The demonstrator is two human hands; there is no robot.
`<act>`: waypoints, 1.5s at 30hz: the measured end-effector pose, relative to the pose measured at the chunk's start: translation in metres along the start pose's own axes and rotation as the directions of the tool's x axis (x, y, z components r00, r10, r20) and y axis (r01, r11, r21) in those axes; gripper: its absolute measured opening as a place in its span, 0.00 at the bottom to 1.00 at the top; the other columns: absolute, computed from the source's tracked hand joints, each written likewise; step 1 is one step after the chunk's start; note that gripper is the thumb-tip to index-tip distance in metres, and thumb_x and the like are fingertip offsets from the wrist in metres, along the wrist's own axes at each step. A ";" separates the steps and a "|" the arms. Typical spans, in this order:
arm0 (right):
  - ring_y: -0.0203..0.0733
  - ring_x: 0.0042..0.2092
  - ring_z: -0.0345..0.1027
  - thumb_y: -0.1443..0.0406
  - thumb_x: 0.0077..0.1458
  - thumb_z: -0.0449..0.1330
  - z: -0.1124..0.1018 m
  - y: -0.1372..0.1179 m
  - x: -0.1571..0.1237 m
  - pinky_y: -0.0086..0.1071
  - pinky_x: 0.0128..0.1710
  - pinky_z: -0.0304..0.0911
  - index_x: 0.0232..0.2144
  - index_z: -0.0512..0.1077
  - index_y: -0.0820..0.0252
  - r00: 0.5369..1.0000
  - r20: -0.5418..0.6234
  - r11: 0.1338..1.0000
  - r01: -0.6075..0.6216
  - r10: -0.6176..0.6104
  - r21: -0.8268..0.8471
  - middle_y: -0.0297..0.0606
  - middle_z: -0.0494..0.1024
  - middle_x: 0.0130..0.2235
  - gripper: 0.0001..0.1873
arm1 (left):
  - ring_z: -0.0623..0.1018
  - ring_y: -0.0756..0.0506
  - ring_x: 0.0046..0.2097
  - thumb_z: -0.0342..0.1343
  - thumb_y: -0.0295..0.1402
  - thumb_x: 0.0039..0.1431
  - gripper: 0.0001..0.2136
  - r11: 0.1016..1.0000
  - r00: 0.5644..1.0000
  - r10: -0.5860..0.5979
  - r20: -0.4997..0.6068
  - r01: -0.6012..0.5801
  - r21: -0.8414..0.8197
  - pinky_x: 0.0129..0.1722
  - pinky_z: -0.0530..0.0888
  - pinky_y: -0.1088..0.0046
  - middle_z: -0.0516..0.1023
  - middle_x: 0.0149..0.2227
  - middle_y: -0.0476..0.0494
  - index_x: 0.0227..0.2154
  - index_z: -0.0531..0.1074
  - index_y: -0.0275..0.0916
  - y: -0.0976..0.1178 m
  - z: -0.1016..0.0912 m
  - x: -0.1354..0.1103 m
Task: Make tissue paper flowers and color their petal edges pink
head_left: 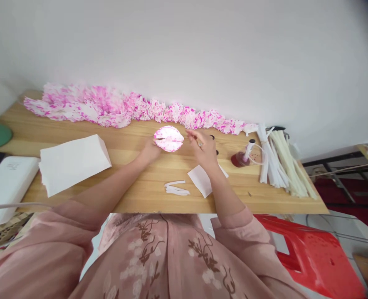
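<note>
The left hand [153, 149] has the speckled paper [169, 145] in its grip. Right of that paper is the right hand [204, 150], grip unclear; white strips [176, 190] lie on the paper's near side.

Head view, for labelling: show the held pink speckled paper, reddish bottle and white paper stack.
Pink speckled paper [170, 144]: head view, near middle.
Reddish bottle [240, 160]: head view, lower body.
White paper stack [74, 164]: head view, top sheet.

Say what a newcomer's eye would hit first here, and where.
Probably the long pink-and-white ruffled row along the back of the wooden table, by the wall. Next, the rounded pink-speckled piece in the left hand, around mid-table, with the right hand close beside it. Then the bright red plastic stool, low at right in the picture.
</note>
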State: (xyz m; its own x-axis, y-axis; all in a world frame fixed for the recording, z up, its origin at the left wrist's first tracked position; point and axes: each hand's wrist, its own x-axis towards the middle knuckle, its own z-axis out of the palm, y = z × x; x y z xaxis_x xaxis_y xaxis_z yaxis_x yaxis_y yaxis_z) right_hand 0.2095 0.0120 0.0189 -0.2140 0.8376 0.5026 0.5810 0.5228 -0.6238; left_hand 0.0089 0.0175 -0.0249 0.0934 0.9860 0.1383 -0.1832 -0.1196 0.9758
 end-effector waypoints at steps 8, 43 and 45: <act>0.42 0.39 0.73 0.51 0.56 0.63 0.010 -0.002 -0.001 0.36 0.42 0.69 0.40 0.79 0.55 0.967 0.256 0.968 -0.071 0.007 0.240 0.37 0.81 0.38 0.17 | 0.82 0.41 0.47 0.67 0.42 0.50 0.11 0.999 0.992 0.033 0.124 -0.032 -0.009 0.57 0.75 0.61 0.85 0.42 0.41 0.29 0.81 0.40 0.019 0.007 -0.012; 0.50 0.57 0.65 0.65 0.59 0.61 0.000 -0.029 -0.007 0.50 0.57 0.63 0.33 0.72 0.53 0.953 0.104 0.928 0.302 -0.286 -0.219 0.41 0.73 0.53 0.02 | 0.81 0.42 0.37 0.64 0.37 0.45 0.10 0.985 1.000 0.011 -0.017 -0.008 0.170 0.41 0.77 0.66 0.85 0.34 0.43 0.27 0.80 0.35 0.004 0.005 -0.006; 0.51 0.57 0.66 0.65 0.59 0.61 -0.004 -0.030 -0.006 0.51 0.58 0.62 0.33 0.72 0.52 0.949 0.068 0.930 0.316 -0.309 -0.189 0.41 0.73 0.53 0.01 | 0.81 0.42 0.36 0.63 0.36 0.46 0.09 0.983 0.999 0.014 -0.030 -0.009 0.183 0.41 0.77 0.66 0.85 0.33 0.42 0.26 0.80 0.35 0.005 0.004 -0.006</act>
State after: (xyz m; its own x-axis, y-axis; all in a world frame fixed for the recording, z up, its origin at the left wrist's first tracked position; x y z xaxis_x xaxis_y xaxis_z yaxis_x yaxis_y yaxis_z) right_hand 0.1960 -0.0098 0.0369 -0.4359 0.6438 0.6289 0.6206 0.7211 -0.3080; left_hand 0.0117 0.0105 -0.0205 0.0615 0.9872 0.1473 -0.0020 -0.1474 0.9891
